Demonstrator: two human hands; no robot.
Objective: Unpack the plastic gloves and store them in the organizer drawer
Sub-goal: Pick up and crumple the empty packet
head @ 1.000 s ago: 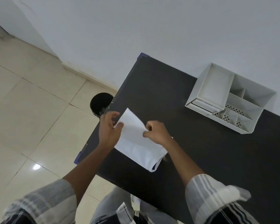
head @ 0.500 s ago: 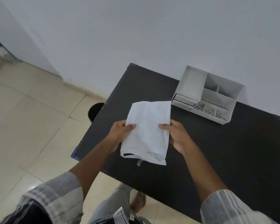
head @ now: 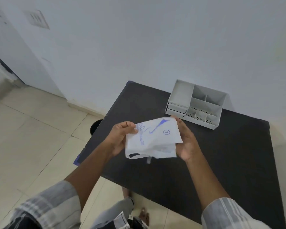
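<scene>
A white paper glove packet (head: 153,139) with blue print and a circled mark hangs in the air above the black table (head: 221,154). My left hand (head: 120,138) pinches its left edge near the top. My right hand (head: 186,141) cups its right side from behind. The packet's lower edge gapes a little and a thin strip dangles from it. The grey organizer (head: 195,104) stands at the back of the table by the wall, with its small drawers (head: 176,109) shut on the front left.
A black round bin (head: 96,127) stands on the tiled floor just left of the table. The white wall runs right behind the organizer. The table's left corners carry blue tape. My feet show below the table's near edge.
Both hands lifted the packet off the table and turned it over, so its printed face now shows. The view has tilted up and the organizer appears nearer the centre.
</scene>
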